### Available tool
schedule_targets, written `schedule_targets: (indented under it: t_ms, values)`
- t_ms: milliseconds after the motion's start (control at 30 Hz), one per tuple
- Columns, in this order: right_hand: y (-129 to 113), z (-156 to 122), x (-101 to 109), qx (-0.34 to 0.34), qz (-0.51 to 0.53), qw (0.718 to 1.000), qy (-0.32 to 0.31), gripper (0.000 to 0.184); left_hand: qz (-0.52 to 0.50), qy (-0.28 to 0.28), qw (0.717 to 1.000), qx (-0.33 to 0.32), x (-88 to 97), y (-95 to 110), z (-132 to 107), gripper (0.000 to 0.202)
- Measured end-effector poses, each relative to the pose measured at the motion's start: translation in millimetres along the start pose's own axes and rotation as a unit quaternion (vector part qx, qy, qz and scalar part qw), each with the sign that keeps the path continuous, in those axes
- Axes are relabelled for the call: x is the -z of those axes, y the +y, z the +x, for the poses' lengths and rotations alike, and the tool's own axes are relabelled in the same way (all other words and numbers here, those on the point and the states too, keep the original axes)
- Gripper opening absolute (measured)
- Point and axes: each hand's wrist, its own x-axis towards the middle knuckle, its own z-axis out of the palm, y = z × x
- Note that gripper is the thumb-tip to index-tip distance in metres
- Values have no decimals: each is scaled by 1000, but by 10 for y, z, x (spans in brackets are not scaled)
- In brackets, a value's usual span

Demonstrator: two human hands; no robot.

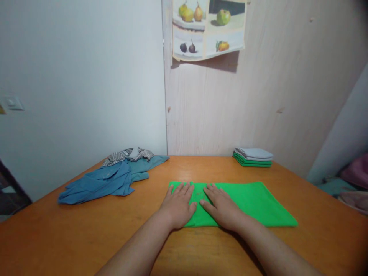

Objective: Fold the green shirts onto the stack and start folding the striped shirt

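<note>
A bright green cloth garment [255,205], folded into a long flat strip, lies across the table in front of me. My left hand [178,205] presses flat on its left end, fingers stretched out and pointing away. Just to the right, my right hand [220,205] also rests flat on the green fabric with its fingers extended. A narrow band of cloth shows between the two thumbs, with a fold edge running beside my left hand. The cloth under both palms is hidden, and its exact kind of garment I cannot tell.
Crumpled blue clothes [103,182] and a striped cloth [129,154] are heaped at the table's back left. A neat stack of folded grey and green cloths [253,158] sits at the back right. The orange wooden table [86,234] meets the wall behind.
</note>
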Motion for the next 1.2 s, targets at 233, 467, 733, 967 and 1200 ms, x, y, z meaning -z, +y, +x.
schedule_targets:
  t_ms: [233, 467, 733, 967, 1200]
  values:
    - [57, 31, 122, -46, -28, 998, 13, 82, -11, 18, 1000, -14, -17, -25, 6, 81]
    - [94, 21, 155, -54, -30, 997, -36, 85, -14, 8, 1000, -13, 5, -22, 4, 94]
    - [420, 48, 306, -155, -70, 985, 23, 91, -6, 20, 1000, -18, -24, -56, 31, 95]
    - [634, 101, 247, -193, -66, 979, -6, 89, -4, 17, 1000, -11, -2, -30, 26, 97]
    - [775, -2, 456, -251, -74, 965, 22, 89, -10, 18, 1000, -13, -13, -37, 34, 99]
